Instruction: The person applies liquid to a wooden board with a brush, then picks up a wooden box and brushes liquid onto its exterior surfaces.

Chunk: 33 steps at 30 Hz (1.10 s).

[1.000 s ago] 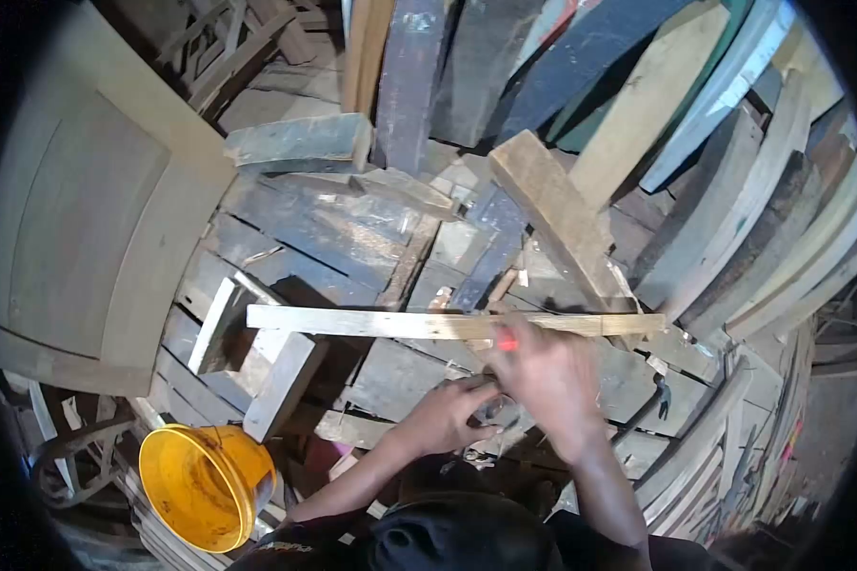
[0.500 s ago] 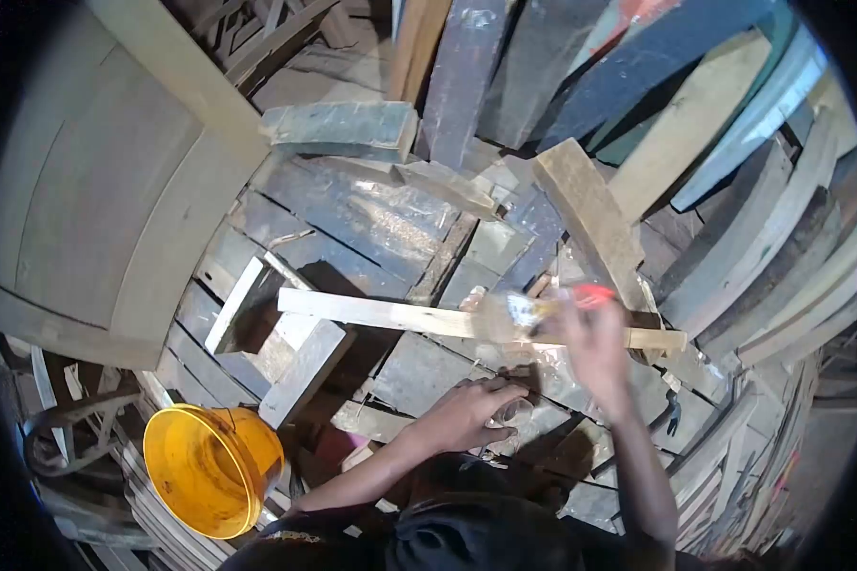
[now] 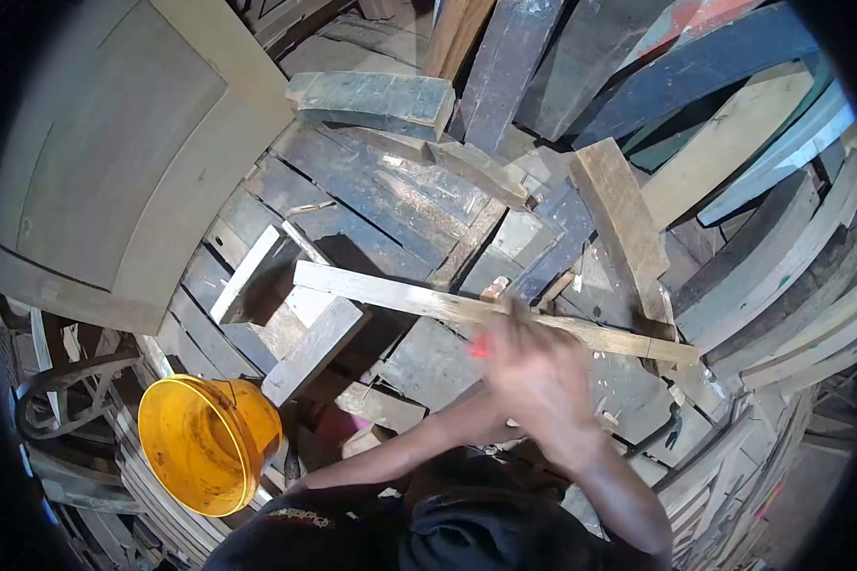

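Observation:
My right hand (image 3: 543,381), blurred by motion, is closed round a paintbrush whose red part (image 3: 480,346) shows at its left side; the bristles are hidden. Directly beneath it, my left hand (image 3: 486,419) is mostly covered, and the small clear jar it held half a second ago is out of sight behind the right hand. Just beyond both hands lies a long narrow wooden strip (image 3: 390,293). Its left part looks whitish and its right part bare yellow-brown. The left end rests by a small wooden frame (image 3: 319,347).
A yellow bucket (image 3: 257,419) stands at lower left. A large wooden panel (image 3: 162,190) leans at upper left. Thick wood blocks (image 3: 619,209) and curved boards crowd the back and right. A dark hand tool (image 3: 674,426) lies on the plank surface (image 3: 428,366) at right.
My right hand has moved left and toward me, from over the strip to above my left hand, bringing the paintbrush off the wood. The view has shifted slightly.

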Motion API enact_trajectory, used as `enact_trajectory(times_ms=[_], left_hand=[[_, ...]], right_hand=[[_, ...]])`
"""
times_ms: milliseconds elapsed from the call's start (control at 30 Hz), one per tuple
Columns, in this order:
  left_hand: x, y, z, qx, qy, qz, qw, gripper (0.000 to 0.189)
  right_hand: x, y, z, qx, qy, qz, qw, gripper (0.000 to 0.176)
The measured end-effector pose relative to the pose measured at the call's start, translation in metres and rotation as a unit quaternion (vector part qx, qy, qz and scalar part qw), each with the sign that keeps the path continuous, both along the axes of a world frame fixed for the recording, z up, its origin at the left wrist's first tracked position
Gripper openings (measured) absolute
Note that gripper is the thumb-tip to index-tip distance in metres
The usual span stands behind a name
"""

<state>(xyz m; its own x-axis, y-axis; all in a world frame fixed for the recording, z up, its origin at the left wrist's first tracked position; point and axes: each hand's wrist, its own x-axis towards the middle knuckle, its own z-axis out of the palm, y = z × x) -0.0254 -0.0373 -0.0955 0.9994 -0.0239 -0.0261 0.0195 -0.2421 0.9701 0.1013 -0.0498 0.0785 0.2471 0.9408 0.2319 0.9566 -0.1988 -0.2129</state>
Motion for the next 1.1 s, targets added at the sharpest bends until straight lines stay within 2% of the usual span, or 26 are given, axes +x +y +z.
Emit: enact_trajectory(times_ms=[33, 100, 167, 267, 367, 433, 467, 500, 567, 600, 633, 700, 767, 833, 867, 900, 933, 967, 1000, 1033, 1067, 1100], left_hand=[[0.0, -0.008, -0.007, -0.012, 0.007, 0.0, 1.0, 0.052], [0.0, -0.016, -0.013, -0.009, 0.016, -0.012, 1.0, 0.051], [0.0, -0.025, -0.014, -0.006, 0.019, -0.02, 1.0, 0.051], [-0.003, -0.032, -0.019, 0.001, 0.005, -0.023, 1.0, 0.05], [-0.004, -0.042, -0.032, 0.016, -0.036, -0.012, 0.999, 0.049], [0.002, -0.025, -0.007, 0.06, -0.026, -0.041, 0.997, 0.049], [0.012, -0.005, 0.034, 0.061, 0.066, -0.107, 0.99, 0.058], [0.01, -0.003, 0.033, 0.069, 0.038, -0.081, 0.994, 0.061], [0.009, -0.003, 0.03, 0.083, -0.019, -0.029, 0.996, 0.068], [0.01, 0.0, 0.035, 0.059, 0.039, -0.048, 0.996, 0.074], [0.012, 0.001, 0.035, 0.059, 0.034, -0.046, 0.997, 0.074], [0.015, 0.002, 0.034, 0.061, 0.025, -0.046, 0.997, 0.074], [0.017, 0.001, 0.032, 0.063, 0.039, -0.069, 0.995, 0.073], [0.022, 0.0, 0.034, 0.065, 0.058, -0.088, 0.992, 0.066], [0.022, -0.005, 0.026, 0.076, 0.035, -0.084, 0.993, 0.062], [0.024, -0.008, 0.026, 0.061, 0.043, -0.087, 0.993, 0.061], [0.025, -0.01, 0.026, 0.047, 0.052, -0.09, 0.993, 0.059], [0.025, -0.012, 0.027, 0.034, 0.064, -0.089, 0.993, 0.058], [0.02, -0.023, 0.0, -0.042, 0.099, -0.079, 0.991, 0.052], [0.018, -0.032, -0.015, -0.048, 0.082, -0.067, 0.993, 0.053], [0.017, -0.03, -0.015, -0.03, 0.07, -0.068, 0.995, 0.054], [0.017, -0.03, -0.015, -0.017, 0.06, -0.066, 0.996, 0.055]], right_hand=[[-0.013, 0.021, -0.008, 0.044, -0.003, 0.011, 0.999, 0.016], [-0.043, 0.059, 0.004, 0.03, 0.027, 0.032, 0.999, 0.02], [-0.057, 0.088, 0.003, 0.067, -0.007, 0.046, 0.997, 0.024], [-0.053, 0.099, -0.004, 0.143, 0.173, 0.068, 0.972, 0.022], [-0.01, 0.068, 0.009, -0.027, 0.369, -0.05, 0.927, 0.026], [0.022, 0.029, -0.037, 0.093, 0.466, -0.149, 0.867, 0.031], [0.039, 0.003, -0.045, 0.104, 0.486, -0.184, 0.848, 0.032], [0.055, -0.024, -0.049, 0.114, 0.505, -0.219, 0.827, 0.034], [0.075, -0.066, -0.044, 0.179, 0.55, -0.353, 0.735, 0.036], [0.093, -0.095, -0.041, 0.166, 0.483, -0.345, 0.787, 0.036], [0.112, -0.12, -0.037, 0.151, 0.413, -0.336, 0.833, 0.036], [0.135, -0.147, -0.006, 0.059, 0.348, -0.297, 0.887, 0.035], [0.14, -0.16, 0.008, 0.063, 0.29, -0.282, 0.912, 0.026], [0.13, -0.153, 0.022, -0.022, 0.201, -0.245, 0.948, 0.015], [0.116, -0.138, 0.03, -0.06, 0.145, -0.229, 0.961, 0.016], [0.105, -0.13, 0.022, -0.064, 0.102, -0.168, 0.978, 0.025], [0.094, -0.109, 0.018, -0.084, 0.004, -0.071, 0.994, 0.03], [0.072, -0.083, 0.024, -0.145, 0.053, -0.053, 0.987, 0.028], [0.054, -0.063, 0.012, -0.097, -0.014, 0.014, 0.995, 0.026], [0.037, -0.035, 0.005, -0.015, -0.053, 0.033, 0.998, 0.013], [0.02, -0.015, -0.001, 0.014, -0.085, 0.038, 0.996, 0.01], [0.004, 0.008, -0.007, 0.026, -0.092, 0.045, 0.994, 0.014]])
